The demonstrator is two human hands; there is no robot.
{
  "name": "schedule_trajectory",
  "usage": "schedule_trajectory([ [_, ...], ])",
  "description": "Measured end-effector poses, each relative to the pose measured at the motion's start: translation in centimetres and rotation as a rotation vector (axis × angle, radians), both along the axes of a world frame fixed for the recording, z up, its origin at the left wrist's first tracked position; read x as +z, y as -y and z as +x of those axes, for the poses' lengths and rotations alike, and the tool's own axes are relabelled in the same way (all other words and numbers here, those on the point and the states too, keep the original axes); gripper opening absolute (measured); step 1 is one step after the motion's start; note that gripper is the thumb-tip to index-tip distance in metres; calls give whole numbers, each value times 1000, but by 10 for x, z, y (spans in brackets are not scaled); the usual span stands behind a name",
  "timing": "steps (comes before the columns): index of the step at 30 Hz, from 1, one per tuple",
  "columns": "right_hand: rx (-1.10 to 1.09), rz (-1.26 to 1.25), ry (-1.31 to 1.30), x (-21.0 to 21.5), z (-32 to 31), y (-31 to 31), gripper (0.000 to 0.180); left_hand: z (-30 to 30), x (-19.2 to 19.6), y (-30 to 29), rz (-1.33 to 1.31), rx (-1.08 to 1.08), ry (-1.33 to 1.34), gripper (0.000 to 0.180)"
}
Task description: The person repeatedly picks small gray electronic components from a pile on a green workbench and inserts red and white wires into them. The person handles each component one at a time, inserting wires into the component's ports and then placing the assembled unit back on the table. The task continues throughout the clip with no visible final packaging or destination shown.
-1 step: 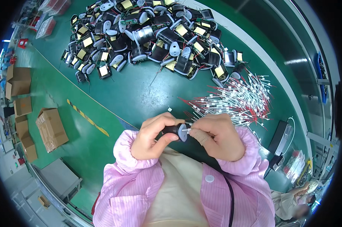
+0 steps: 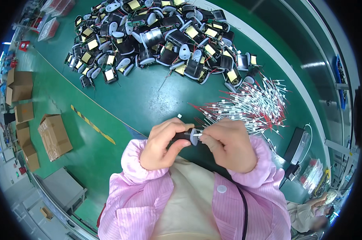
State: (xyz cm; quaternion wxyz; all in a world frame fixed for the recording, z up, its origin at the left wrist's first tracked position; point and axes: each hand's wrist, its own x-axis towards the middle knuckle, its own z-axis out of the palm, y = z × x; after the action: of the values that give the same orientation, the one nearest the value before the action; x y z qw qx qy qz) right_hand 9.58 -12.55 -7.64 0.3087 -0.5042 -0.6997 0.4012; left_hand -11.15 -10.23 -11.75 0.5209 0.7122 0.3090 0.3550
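My left hand (image 2: 163,145) is wrapped round a black unit with a grey end cap (image 2: 194,137). The cap faces my right hand (image 2: 229,145). Between my right thumb and fingers is a thin white piece (image 2: 198,135) that reaches the cap; most of it is hidden, and whether it goes into the cap I cannot tell. Just beyond my right hand lies a heap of white-sleeved wires with red ends (image 2: 249,106). Past that, similar black units with grey caps and pale yellow pads (image 2: 153,38) are piled at the far side of the green table (image 2: 149,96).
A tiny white square (image 2: 179,116) lies beyond my left hand. To the right stand a black-and-white device (image 2: 297,146) with a white cable and some clear plastic bags (image 2: 312,175). Cardboard boxes (image 2: 55,136) stand on the floor at left. Another person (image 2: 309,216) sits at the lower right.
The grey cap has tilted slightly and moved a little away from my body. My right hand has shifted slightly with it. Both hands keep their grip.
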Motion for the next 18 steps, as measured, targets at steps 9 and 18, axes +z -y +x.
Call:
schedule_trajectory([
  [9,5,-152,-207,11,-2,1,8,4,23,0,183,72,-35,30],
  [18,-177,-190,-72,0,1,-2,10,2,10,-14,235,139,-127,39],
])
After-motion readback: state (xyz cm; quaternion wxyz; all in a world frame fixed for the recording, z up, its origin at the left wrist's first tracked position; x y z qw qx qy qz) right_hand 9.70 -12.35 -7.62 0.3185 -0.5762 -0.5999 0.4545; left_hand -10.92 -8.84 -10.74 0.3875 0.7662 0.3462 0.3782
